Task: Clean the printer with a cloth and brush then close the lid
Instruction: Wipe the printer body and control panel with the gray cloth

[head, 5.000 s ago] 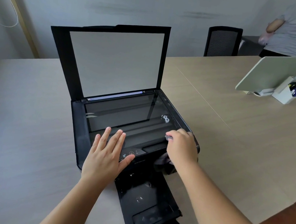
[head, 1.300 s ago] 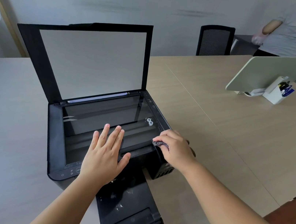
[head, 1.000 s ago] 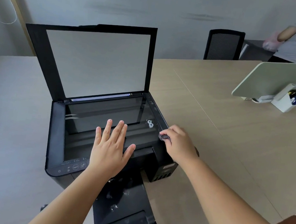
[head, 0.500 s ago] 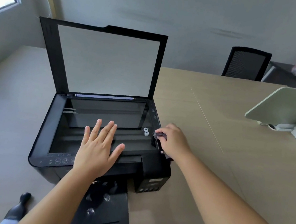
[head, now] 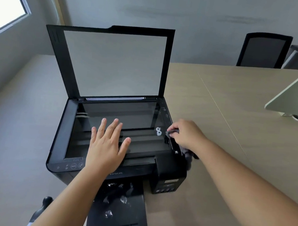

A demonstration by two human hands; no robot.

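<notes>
With the left hand (head: 107, 149) flat and open on the printer (head: 121, 139) glass to steady it, the right hand (head: 186, 136), pinching the dark cloth (head: 186, 153), should wipe the printer's right edge in short, light strokes.

My right hand (head: 186, 135) hides most of the dark grey cloth (head: 188, 154); the black plastic output tray (head: 121, 215) runs off the bottom edge.
</notes>
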